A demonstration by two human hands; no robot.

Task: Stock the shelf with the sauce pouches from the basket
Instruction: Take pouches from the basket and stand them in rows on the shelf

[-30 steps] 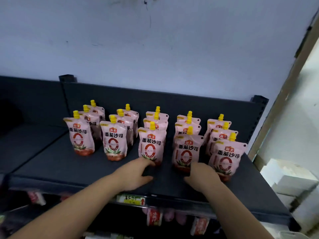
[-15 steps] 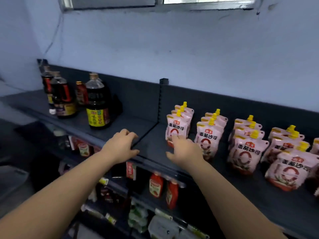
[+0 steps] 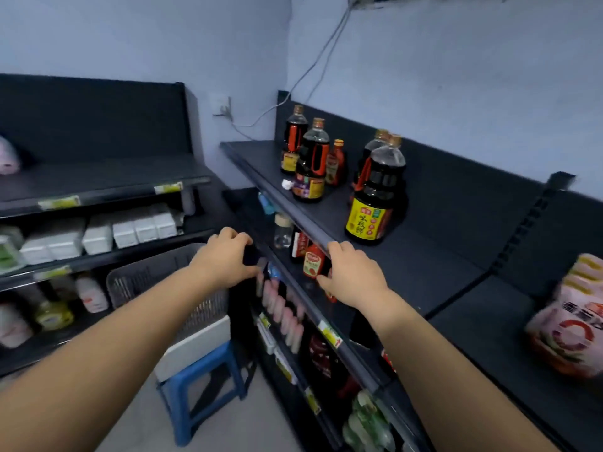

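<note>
Sauce pouches [image 3: 566, 324]: standing on shelf [image 3: 440, 272], far right. Basket [image 3: 153, 277]: lower left, contents hidden. Left hand [image 3: 225, 259], right hand [image 3: 354, 277]: fingers loosely curled, empty. Stocking likely near done; remainder unclear.

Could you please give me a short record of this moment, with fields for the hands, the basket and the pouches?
Basket: grey mesh, atop a white box on a blue stool; contents hidden.
Left hand: empty, beside the basket.
Right hand: empty, at the front edge of the shelf.
Sauce pouches: standing on the shelf, far right.
Dark bottles: same shelf, farther left.
</note>
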